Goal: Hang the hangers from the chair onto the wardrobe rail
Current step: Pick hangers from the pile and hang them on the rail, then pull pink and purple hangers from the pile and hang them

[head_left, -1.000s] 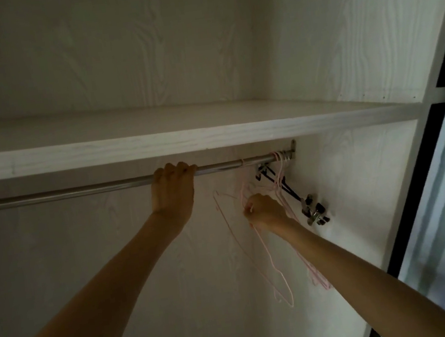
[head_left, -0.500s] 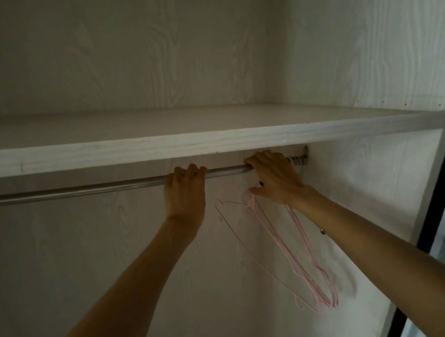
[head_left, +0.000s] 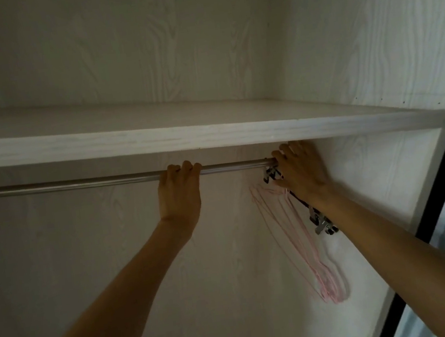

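A metal wardrobe rail [head_left: 76, 185] runs across under a white shelf. My left hand [head_left: 179, 194] grips the rail near its middle. My right hand [head_left: 300, 173] reaches up at the rail's right end, fingers over the hooks of the hangers there. Several thin pink hangers [head_left: 305, 245] hang bunched from that end and slant down to the right. A dark clip hanger [head_left: 320, 219] with metal clips hangs behind them, partly hidden by my right wrist. The chair is out of view.
The white shelf [head_left: 183, 138] sits just above the rail, leaving little room over it. The wardrobe's right side wall [head_left: 380, 175] is close to the hangers. A dark door frame [head_left: 441, 182] stands at the far right.
My right hand rose from the pink hangers to the rail, then slid right to its end. The pink hangers moved right and bunched together. My left hand stayed on the rail.
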Demonstrator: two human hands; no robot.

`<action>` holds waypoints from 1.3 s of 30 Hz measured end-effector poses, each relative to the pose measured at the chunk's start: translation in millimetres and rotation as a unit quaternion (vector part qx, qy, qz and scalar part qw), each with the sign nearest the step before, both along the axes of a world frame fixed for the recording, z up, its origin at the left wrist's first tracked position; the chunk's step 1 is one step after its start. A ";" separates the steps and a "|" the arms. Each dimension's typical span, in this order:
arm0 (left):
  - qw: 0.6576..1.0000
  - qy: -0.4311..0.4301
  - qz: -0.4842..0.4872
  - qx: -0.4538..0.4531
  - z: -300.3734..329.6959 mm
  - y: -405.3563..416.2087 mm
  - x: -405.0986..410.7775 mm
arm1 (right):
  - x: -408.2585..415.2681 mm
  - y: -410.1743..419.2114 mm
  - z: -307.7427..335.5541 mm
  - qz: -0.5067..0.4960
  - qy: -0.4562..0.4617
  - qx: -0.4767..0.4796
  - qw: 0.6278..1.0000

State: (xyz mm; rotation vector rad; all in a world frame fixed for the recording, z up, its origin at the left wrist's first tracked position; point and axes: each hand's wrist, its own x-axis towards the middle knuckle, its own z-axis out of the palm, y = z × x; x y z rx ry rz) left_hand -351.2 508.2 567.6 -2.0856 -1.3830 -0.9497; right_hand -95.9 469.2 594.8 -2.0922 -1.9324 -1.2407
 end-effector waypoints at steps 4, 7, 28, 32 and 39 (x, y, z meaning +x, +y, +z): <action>1.000 -0.015 -0.002 -0.005 -6.9 -2.6 1.6 | -3.1 -2.2 -2.7 -0.006 0.010 -0.009 1.000; 0.998 0.010 0.014 -0.062 -7.0 -7.2 0.3 | -8.5 -7.8 -3.2 0.006 0.033 -0.027 0.999; 0.906 0.024 -0.221 -0.361 -117.0 -183.1 -5.8 | -102.2 -292.5 -148.8 -0.051 0.300 -0.136 0.943; 0.871 0.066 -0.284 -0.396 -152.2 -248.3 14.6 | -101.4 -381.2 -191.8 -0.132 0.315 -0.157 0.926; 0.796 0.129 -0.347 -0.480 -224.9 -359.4 92.2 | -56.2 -530.2 -265.1 -0.269 0.342 -0.184 0.881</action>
